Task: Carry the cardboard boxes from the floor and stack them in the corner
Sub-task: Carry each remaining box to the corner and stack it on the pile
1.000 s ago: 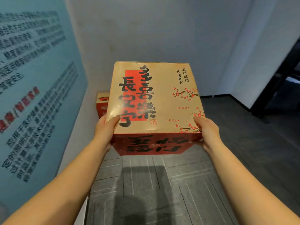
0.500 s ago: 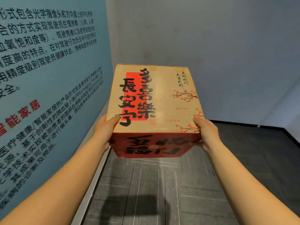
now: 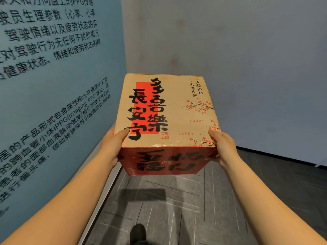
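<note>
Nearest, a dark shoe (image 3: 138, 233) shows at the bottom edge, on the grey floor (image 3: 230, 209). It wasn't in view a sec ago, so the person looks to be stepping fwd.

Next, both arms reach out. The left hand (image 3: 112, 147) grips the box's left side, thumb on top, other fingers hidden under/behind. The right hand (image 3: 223, 148) grips the right side the same way. Both hands still hold tight; grip looks the same as 1 s ago.

The cardboard box (image 3: 167, 114) is up in the air, held level between the hands, well above the floor. Its shadow sits on the floor below.

Far: the blue wall w/ writing (image 3: 53, 85) on the left is bigger and closer now. The grey wall (image 3: 230, 50) meets it right behind the box, so that's the corner. The 2nd box seen 1 s ago is now hidden.

So: box nearly at the corner. Next job is prob. to lower it onto the stack; can't see the stack now, so aim w/ care.
</note>
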The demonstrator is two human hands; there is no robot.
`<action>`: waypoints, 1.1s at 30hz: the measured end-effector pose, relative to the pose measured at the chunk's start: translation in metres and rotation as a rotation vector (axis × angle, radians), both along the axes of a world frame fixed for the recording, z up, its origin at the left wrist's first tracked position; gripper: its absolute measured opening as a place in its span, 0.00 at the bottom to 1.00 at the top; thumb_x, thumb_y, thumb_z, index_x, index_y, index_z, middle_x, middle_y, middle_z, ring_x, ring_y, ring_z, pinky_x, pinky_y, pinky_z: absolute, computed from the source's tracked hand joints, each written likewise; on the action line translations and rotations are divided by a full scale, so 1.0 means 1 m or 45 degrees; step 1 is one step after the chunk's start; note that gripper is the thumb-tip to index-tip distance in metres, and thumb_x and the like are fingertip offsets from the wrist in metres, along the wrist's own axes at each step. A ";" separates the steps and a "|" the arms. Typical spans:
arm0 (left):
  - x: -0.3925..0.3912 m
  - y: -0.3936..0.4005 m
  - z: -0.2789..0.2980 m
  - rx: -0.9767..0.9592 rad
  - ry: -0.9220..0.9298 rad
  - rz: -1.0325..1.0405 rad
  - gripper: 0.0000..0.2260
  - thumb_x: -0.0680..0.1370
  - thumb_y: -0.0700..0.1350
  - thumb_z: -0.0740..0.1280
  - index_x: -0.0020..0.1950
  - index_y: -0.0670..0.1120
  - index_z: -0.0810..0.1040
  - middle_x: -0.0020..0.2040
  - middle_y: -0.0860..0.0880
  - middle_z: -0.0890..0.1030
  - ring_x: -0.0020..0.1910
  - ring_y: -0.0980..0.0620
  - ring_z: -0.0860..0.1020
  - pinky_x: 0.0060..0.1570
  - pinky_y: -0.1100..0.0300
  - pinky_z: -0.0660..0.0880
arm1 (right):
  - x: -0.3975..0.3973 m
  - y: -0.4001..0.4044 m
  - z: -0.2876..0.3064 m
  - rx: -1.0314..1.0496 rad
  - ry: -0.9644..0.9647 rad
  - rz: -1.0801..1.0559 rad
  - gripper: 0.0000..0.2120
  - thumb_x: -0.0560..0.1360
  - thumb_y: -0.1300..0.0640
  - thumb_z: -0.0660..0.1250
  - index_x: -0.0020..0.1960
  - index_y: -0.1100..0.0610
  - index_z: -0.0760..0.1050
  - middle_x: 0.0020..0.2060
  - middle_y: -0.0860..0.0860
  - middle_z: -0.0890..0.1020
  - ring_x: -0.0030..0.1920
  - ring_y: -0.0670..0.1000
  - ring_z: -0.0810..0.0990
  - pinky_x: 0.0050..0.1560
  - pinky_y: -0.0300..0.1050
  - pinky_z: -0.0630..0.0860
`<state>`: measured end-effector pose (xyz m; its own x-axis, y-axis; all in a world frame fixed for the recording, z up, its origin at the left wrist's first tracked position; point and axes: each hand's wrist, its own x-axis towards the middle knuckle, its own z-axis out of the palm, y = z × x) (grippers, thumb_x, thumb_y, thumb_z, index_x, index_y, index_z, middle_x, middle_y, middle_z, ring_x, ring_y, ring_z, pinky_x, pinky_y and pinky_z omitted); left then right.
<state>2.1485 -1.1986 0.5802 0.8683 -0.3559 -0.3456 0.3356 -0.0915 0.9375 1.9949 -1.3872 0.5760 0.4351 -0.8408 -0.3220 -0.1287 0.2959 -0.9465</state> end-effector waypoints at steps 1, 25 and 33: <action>0.016 -0.013 -0.003 0.006 -0.001 0.000 0.08 0.80 0.43 0.59 0.58 0.50 0.70 0.37 0.51 0.75 0.31 0.54 0.76 0.31 0.59 0.68 | 0.015 -0.012 -0.002 -0.003 0.008 0.001 0.05 0.77 0.58 0.61 0.42 0.54 0.72 0.38 0.50 0.78 0.37 0.48 0.75 0.55 0.56 0.75; 0.353 -0.278 -0.100 0.254 0.116 0.021 0.11 0.80 0.48 0.60 0.60 0.49 0.65 0.43 0.50 0.75 0.42 0.50 0.73 0.49 0.48 0.72 | 0.351 -0.298 -0.094 0.113 0.126 0.098 0.06 0.78 0.55 0.61 0.53 0.56 0.70 0.40 0.50 0.78 0.38 0.49 0.76 0.41 0.50 0.75; 0.432 -0.352 -0.182 0.258 0.219 0.099 0.09 0.79 0.45 0.59 0.58 0.48 0.64 0.43 0.51 0.73 0.41 0.52 0.71 0.53 0.47 0.69 | 0.438 -0.382 -0.170 0.127 0.186 0.213 0.08 0.78 0.56 0.60 0.56 0.56 0.70 0.40 0.48 0.78 0.39 0.47 0.76 0.44 0.52 0.77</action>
